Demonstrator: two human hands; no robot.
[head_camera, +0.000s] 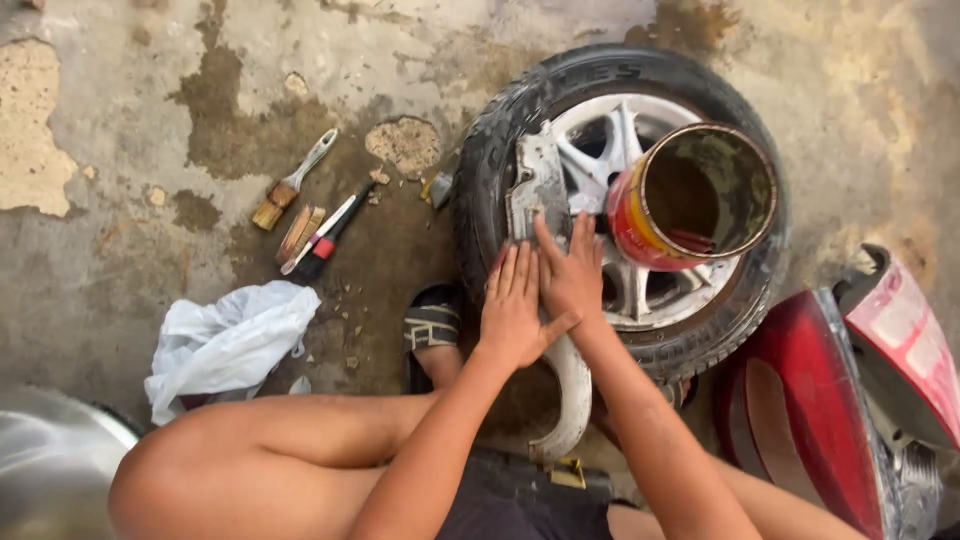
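Grey-white and dusty, a long curved panel piece (548, 300), laid across the near side of a tyre (480, 190) flat on the stained concrete floor (130, 110). Flat, squared upper end with cut-outs up at the wheel's silver alloy spokes (610, 135); lower end narrowing and sweeping down off the tyre in a pale arc, finishing near a small yellowish clip at the bottom. Matte surface, scuffed, lighter on the curve than on the top plate. Left hand (515, 305) pressed palm down on the piece, fingers together and flat, clamped on nothing. Right hand (572, 275) just beside it and overlapping, fingers likewise stretched out and lying flat on the piece, thumb splayed against the left hand. Open red tin can (690, 195) resting tilted on the wheel, just right of the hands, dark and grimy inside. Sandalled foot (432, 330) tucked against the tyre's left side. Off to the left on the floor: paintbrush (292, 180) with a pale handle, a second dark brush (330, 232) with a red band, a small wooden block between them. White plastic bag (225, 345) crumpled nearer the knee. Red tail-lamp units (880, 370) lying at the right edge.
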